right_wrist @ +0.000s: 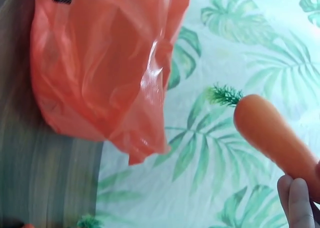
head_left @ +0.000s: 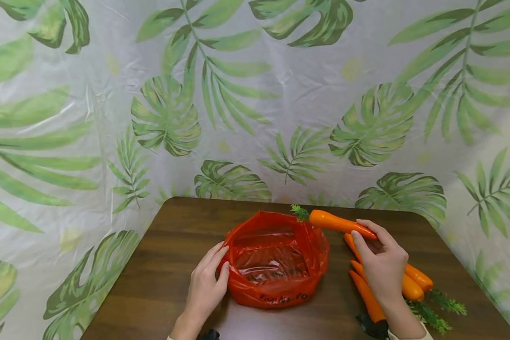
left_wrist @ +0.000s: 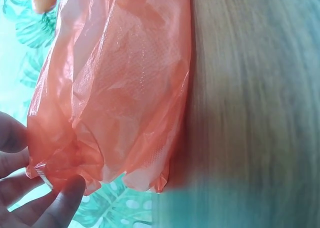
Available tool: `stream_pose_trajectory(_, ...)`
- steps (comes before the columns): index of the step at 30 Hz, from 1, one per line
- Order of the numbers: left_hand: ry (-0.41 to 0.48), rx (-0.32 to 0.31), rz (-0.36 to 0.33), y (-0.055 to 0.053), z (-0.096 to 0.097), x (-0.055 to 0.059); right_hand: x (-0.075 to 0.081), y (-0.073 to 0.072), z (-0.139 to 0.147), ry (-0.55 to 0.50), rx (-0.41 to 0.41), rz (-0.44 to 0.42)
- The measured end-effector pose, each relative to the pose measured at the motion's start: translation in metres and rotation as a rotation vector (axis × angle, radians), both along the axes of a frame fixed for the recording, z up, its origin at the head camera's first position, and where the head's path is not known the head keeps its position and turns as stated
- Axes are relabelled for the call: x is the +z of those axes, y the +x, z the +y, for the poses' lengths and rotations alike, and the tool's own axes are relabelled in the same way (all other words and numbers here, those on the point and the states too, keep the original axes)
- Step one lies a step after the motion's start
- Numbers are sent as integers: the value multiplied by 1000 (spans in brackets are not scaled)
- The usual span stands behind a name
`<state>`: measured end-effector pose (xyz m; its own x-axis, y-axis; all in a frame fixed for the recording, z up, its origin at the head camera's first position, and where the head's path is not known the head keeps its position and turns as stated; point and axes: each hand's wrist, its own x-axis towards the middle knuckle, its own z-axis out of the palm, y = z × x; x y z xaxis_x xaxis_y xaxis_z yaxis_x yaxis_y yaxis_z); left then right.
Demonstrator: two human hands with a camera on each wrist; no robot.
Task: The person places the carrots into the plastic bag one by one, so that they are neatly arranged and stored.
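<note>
Whitish sheeting printed with green leaves (head_left: 238, 141) hangs at twelve o'clock behind a dark brown wood-grain table (head_left: 153, 283). On it sits a red, translucent plastic bag (head_left: 276, 298), mouth open. At its four o'clock lie loose orange carrots (head_left: 369, 297) with green tops. The left hand (head_left: 208, 278) pinches the bag's rim at nine o'clock, thumb and fingers slightly apart around the plastic. The right hand (head_left: 384, 262), fingers curved in, grips the narrow end of a smooth orange plump carrot (head_left: 333, 221), raised at the bag's two o'clock, its frilly green tuft (head_left: 299, 213) foremost.
</note>
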<state>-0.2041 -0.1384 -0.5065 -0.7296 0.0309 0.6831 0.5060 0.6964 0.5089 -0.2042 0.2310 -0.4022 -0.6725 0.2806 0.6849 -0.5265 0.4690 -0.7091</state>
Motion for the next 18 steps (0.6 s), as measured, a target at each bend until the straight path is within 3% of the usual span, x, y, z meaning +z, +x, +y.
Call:
stream_pose_trajectory(6,-4,1,7,1,0,0,-15,-16,0,-40,64,-30)
stream_pose_trajectory(18,9,5,13,1,0,0,-25,-34,-21,-37,195,-145)
